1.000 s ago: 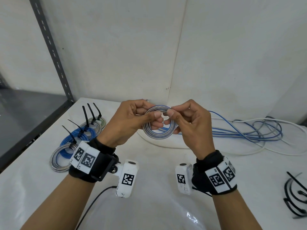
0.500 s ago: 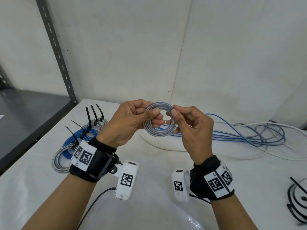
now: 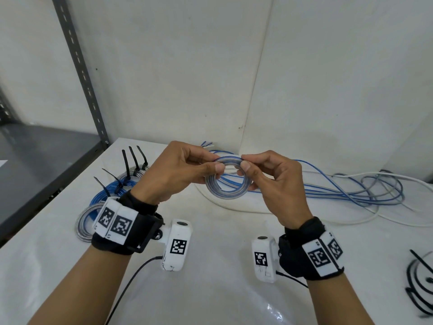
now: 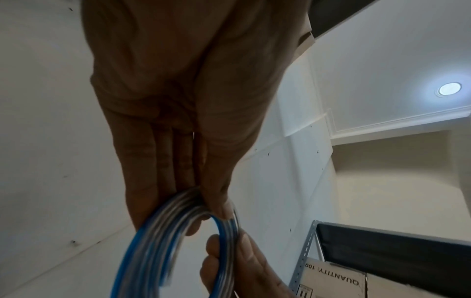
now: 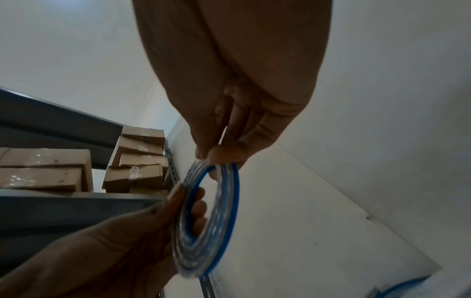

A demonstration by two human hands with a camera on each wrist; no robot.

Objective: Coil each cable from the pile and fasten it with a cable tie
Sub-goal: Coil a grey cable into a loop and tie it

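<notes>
A small coil of blue and grey cable (image 3: pixel 228 191) is held up above the white table (image 3: pixel 222 289), between both hands. My left hand (image 3: pixel 212 166) pinches its upper left side with thumb and fingers. My right hand (image 3: pixel 244 164) pinches the top right of the ring. In the left wrist view the coil (image 4: pixel 153 252) runs down from my left hand (image 4: pixel 203 201). The right wrist view shows the coil (image 5: pixel 211 221) hanging below my right hand (image 5: pixel 216 157). The loose cable pile (image 3: pixel 351 188), blue, grey and white, lies behind on the right.
Several finished coils (image 3: pixel 110 195) with black cable ties (image 3: pixel 131 160) sticking up lie at the left of the table. Loose black cable ties (image 3: pixel 419 285) sit at the right edge. A dark metal shelf (image 3: pixel 35 156) stands on the left, white walls behind.
Both hands have lifted the coil a little and tilted its ring flatter. My right hand's pinch has shifted from the right side to the top of the ring.
</notes>
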